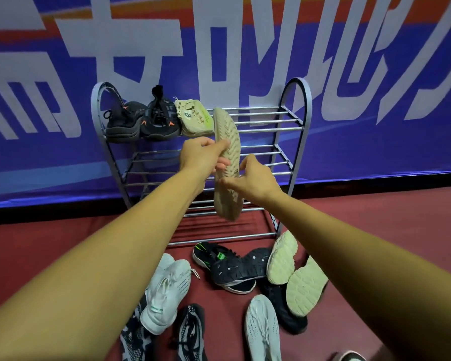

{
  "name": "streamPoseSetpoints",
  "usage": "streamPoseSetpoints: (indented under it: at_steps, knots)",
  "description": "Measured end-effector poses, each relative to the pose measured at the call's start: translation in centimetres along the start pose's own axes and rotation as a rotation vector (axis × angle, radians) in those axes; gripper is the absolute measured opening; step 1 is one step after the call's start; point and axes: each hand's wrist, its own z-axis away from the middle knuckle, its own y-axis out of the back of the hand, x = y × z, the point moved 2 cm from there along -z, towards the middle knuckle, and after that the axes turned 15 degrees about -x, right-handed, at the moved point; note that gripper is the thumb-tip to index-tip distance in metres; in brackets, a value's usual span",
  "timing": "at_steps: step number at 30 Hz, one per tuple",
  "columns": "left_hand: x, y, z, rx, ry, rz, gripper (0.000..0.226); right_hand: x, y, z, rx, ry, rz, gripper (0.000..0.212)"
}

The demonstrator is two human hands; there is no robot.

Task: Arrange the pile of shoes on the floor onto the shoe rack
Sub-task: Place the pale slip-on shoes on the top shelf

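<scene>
- The left hand grips the beige shoe at mid-length, thumb across the sole edge and fingers curled behind it.
- The right hand pinches the same shoe lower down, near the heel end, fingertips on the sole rim.
- That shoe hangs in the air in front of the shoe rack, sole turned toward the camera, toe up by the front edge of the top shelf, heel pointing down past the middle shelf.
- Judging by how the sole bows slightly between the two grips, it seems light and fairly flexible; the ridged tread should not slip, and holding it around the waist of the sole looks the safest purchase.
- On the top shelf's left end stand two dark sneakers with orange marks, and just beside them its likely mate, the other beige shoe, which carries a small round badge too small to read.
- The middle and bottom shelves are bare rails.
- On the floor before the rack's front edge lies the pile of shoes: white, black and pale-soled ones.
- The banner behind shows large white characters, cropped and not readable.
</scene>
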Motion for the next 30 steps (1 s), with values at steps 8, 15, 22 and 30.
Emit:
streamPoseSetpoints:
  at_steps: [8,15,22,30]
  knots:
    - [-0.6,-1.4,-0.1,-0.174,-0.031,-0.221,0.026,0.6,0.3,-1.1,0.038,0.138,-0.351,0.029]
    - [-1.0,1.3,-0.1,-0.321,-0.094,-0.192,0.062,0.1,1.3,-1.8,-0.022,0.166,-0.565,0.027]
    - [-1.9,1.5,-0.9,-0.34,-0.086,-0.158,0.068,0.4,1.0,-3.1,-0.072,0.163,-0.702,0.029]
    - [-2.6,2.6,-1.0,-0.141,0.146,-0.058,0.032,0.8,2.2,-4.1,0.02,0.022,-0.835,0.039]
